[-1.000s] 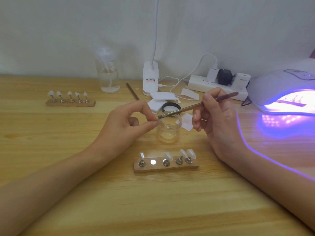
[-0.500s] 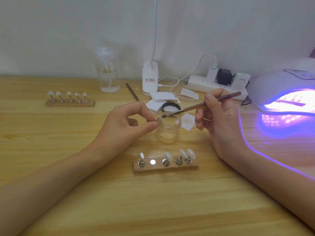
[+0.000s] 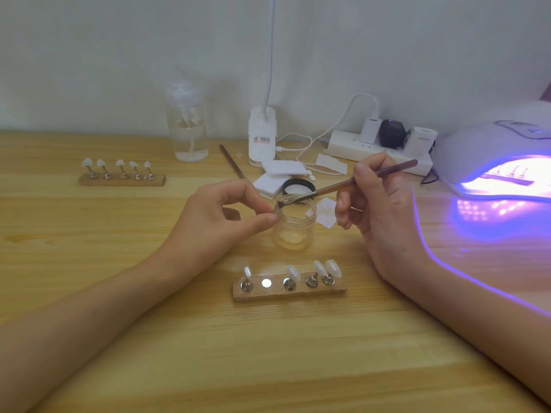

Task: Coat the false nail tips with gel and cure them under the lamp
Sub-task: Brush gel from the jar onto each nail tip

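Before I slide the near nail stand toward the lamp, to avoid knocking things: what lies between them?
Only the right hand and its forearm cross that stretch in the head view, from near nail stand to lamp; otherwise bare table.

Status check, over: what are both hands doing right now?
Left hand pinching something small by the jar. Right hand holds brush, bristles at jar rim. Lamp lit. Nothing blocking.

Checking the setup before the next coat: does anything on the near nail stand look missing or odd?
Yes. On the near wooden stand, the second spot from the left shows only a bare metal disc; the other four carry nail tips. The left hand pinches something small by the open jar, too hidden to identify.
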Available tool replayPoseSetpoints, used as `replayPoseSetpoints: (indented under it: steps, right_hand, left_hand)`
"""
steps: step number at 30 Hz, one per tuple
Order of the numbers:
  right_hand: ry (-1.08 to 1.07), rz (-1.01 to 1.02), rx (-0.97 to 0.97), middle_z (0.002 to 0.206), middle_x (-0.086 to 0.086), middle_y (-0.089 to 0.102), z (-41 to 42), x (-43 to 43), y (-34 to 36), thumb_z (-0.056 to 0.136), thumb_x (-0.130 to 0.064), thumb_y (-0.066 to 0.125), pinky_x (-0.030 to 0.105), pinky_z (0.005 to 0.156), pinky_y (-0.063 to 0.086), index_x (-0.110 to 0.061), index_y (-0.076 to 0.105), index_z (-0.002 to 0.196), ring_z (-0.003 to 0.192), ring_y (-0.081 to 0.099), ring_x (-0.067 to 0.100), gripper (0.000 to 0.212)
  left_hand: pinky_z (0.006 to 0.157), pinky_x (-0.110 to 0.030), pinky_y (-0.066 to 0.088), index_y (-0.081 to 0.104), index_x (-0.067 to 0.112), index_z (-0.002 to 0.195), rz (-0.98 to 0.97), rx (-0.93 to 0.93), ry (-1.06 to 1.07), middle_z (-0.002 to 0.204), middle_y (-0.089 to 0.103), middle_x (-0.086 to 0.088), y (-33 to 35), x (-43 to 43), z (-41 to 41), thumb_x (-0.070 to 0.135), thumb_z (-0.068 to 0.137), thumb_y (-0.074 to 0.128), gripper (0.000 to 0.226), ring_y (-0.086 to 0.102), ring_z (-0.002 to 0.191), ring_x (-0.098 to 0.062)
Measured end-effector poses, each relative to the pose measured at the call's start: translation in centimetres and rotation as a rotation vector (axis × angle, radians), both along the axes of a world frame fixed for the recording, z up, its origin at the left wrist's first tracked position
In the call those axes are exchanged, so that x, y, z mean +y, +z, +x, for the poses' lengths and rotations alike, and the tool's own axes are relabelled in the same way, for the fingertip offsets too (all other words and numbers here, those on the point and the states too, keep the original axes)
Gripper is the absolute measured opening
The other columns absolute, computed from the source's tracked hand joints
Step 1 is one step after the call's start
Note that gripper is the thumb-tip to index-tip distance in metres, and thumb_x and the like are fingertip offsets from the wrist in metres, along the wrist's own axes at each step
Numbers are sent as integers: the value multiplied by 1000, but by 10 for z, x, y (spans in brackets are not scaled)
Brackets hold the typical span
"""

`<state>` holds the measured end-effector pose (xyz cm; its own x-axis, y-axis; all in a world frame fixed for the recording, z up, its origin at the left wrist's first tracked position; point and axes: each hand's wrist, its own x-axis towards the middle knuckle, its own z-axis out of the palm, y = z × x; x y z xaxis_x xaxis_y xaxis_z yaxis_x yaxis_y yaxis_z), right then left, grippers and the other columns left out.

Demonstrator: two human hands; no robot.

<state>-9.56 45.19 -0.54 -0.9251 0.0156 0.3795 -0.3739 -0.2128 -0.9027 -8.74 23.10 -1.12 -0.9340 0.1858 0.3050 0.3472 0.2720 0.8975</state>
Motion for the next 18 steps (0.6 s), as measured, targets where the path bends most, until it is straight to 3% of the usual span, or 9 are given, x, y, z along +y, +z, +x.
replayPoseSetpoints:
  steps: [4,8,18]
  right_hand:
    - [-70,10,-32,55,2,56,0,2,-1,104,-17,47,23,44,41,-18,45,85,44,50,15,19]
    - [5,-50,12,56,2,57,0,2,1,101,-21,48,22,44,42,-19,46,85,45,52,15,17]
    - [-35,37,-5,56,2,57,-1,2,-1,99,-23,51,23,43,42,-18,47,85,44,52,17,16]
  left_hand:
    - [52,-9,38,69,24,70,-2,-5,-1,82,72,15,0,0,0,22,77,82,15,40,47,-5]
    - [54,-8,39,69,24,70,2,-11,4,81,72,13,1,1,0,21,76,82,15,45,48,2]
    - [56,-11,41,69,22,70,5,-12,1,84,73,11,2,1,2,23,75,82,15,45,49,-3]
